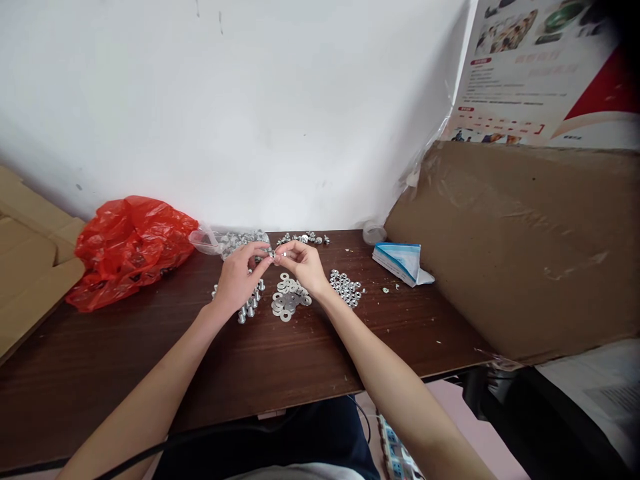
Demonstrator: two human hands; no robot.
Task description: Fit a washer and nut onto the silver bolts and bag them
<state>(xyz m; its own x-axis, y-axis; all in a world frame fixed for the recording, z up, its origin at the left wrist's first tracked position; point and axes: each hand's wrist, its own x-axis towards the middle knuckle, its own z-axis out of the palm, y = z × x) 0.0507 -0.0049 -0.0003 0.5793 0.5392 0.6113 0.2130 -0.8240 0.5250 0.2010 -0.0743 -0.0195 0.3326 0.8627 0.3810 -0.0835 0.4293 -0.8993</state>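
Observation:
My left hand and my right hand meet fingertip to fingertip above the table, both pinched closed. Between them is a small silver metal fastener; whether it is one piece or several is too small to tell. Below the hands lies a pile of flat washers. Silver bolts stand on their heads by my left hand, which partly hides them. To the right of my right forearm sits a heap of nuts. Behind the hands, several put-together fasteners lie along the wall.
A clear plastic bag of metal parts and a red plastic bag lie at the back left. On the right are a round clear lid, a blue-and-white packet and a large cardboard sheet. More cardboard stands left.

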